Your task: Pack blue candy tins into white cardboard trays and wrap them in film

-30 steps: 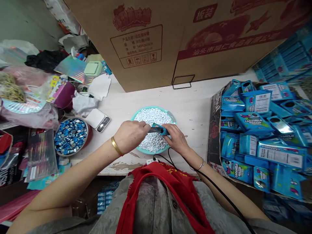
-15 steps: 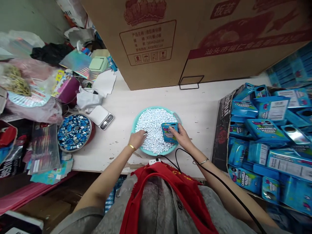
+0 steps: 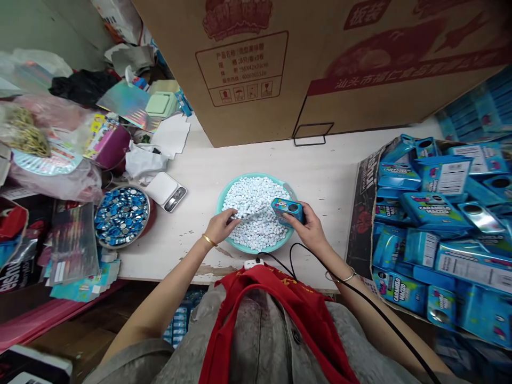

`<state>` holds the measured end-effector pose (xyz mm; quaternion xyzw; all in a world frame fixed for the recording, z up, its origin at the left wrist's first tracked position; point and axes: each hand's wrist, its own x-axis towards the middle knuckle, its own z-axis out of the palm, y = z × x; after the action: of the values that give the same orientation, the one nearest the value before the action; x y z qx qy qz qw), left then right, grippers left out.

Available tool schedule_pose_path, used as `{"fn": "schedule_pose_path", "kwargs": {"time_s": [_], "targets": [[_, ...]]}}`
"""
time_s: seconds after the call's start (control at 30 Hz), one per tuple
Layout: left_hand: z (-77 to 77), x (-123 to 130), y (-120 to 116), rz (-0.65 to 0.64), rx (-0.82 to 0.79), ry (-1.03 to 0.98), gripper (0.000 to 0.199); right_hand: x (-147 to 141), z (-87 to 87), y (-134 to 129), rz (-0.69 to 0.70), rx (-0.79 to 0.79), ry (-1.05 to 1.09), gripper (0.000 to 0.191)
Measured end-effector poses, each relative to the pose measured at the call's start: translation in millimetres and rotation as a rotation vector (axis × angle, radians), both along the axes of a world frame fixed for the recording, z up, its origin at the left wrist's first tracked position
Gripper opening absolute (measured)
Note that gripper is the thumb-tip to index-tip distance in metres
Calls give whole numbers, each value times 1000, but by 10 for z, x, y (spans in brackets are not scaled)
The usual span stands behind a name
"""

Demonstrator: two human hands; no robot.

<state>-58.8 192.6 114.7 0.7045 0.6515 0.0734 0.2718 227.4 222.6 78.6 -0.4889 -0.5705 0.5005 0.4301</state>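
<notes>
A round turquoise basin (image 3: 222,200) on the table is filled with small white candies (image 3: 256,192). My right hand (image 3: 312,230), at the basin's right rim, grips a blue candy box (image 3: 282,205). The box lies tilted over the candies, and a dark round opening shows in the end nearest my fingers. At the left rim my left hand (image 3: 220,226) is closed in a pinch, fingertips over the candies. A thin object seems to reach from those fingertips into the candies, too small to name.
On the right stands a carton (image 3: 360,213) heaped with blue boxes (image 3: 434,208). A bowl of blue and silver round caps (image 3: 123,216) and a small white scale (image 3: 163,190) are on the left. A large cardboard box (image 3: 256,117) closes off the back; a black cable (image 3: 360,298) crosses my right forearm.
My right hand has turned the box, so its front label has tipped away and its holed end now shows. My left hand has drawn back slightly to the left.
</notes>
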Motion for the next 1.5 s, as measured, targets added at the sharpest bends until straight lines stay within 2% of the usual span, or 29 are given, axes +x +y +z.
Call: {"fn": "schedule_pose_path", "kwargs": {"time_s": [0.13, 0.3, 0.43, 0.57, 0.7, 0.8, 0.87, 0.93, 1.0, 1.07, 1.13, 1.23, 1.3, 1.4, 1.5], "targets": [[406, -6, 77, -86, 44, -7, 34, 104, 46, 35, 58, 233, -207, 34], [846, 124, 254, -305, 30, 82, 31, -23, 67, 67, 160, 435, -301, 33], [1207, 347, 406, -470, -42, 332, 28, -166, 66, 43, 193, 527, -323, 36], [1561, 673, 486, -522, -111, 611, 23, -258, 50, 9, 197, 557, -319, 38], [1788, 965, 466, -592, -88, 737, 16, -304, 50, -13, 207, 549, -305, 39], [1849, 971, 431, -606, -75, 736, 21, -289, 66, -14, 205, 532, -286, 37], [1794, 799, 404, -535, -32, 728, 18, -247, 72, 1, 171, 486, -236, 34], [1621, 495, 362, -405, 16, 735, 19, -188, 58, 36, 86, 362, -151, 32], [1323, 137, 291, -284, 3, 744, 24, -130, 12, 91, -2, 161, -50, 32], [934, -158, 198, -229, -80, 727, 25, -99, -60, 157, -42, -37, 45, 33], [516, -292, 113, -204, -160, 668, 23, -108, -142, 217, -52, -182, 134, 34], [-32, -166, 62, -150, -190, 485, 23, -181, -233, 273, -48, -306, 236, 38], [-285, 19, 80, -103, -173, 367, 24, -237, -266, 288, -43, -329, 245, 41], [-479, 197, 121, -60, -155, 282, 25, -287, -292, 296, -34, -331, 215, 45], [-508, 180, 119, -38, -154, 239, 25, -292, -301, 282, 11, -347, 257, 49]]}}
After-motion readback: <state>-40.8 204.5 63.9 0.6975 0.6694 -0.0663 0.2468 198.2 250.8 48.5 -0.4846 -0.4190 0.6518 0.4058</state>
